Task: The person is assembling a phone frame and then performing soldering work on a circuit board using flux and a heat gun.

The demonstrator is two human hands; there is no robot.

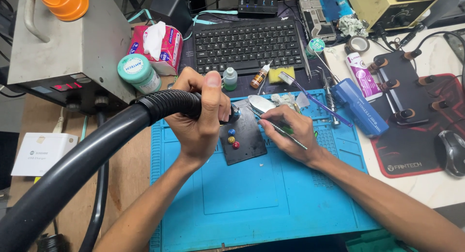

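Blue silicone work mat [271,198] covers the middle of the bench, and everything here is placed from it. On its upper middle lies a small dark circuit board [244,138] with blue, yellow and red buttons, flat and bare side up so both hands can reach it.

The left hand [201,119] is wrapped tight round the ribbed black handle of a hot-air wand [172,103], whose thick hose [72,169] runs off past the mat's left edge; the nozzle points down at the board's top corner, probably to put heat on one spot. The right hand [288,131] rests its heel on the mat for steadiness and pinches thin tweezers [286,132] like a pen, tips aimed at that same corner.

A toothbrush [310,94] and a blue tool case [361,106] lie on the mat's upper right. Behind the mat sit small bottles [244,77] and a black keyboard [247,41]; left of it stands the grey hot-air station [68,48].
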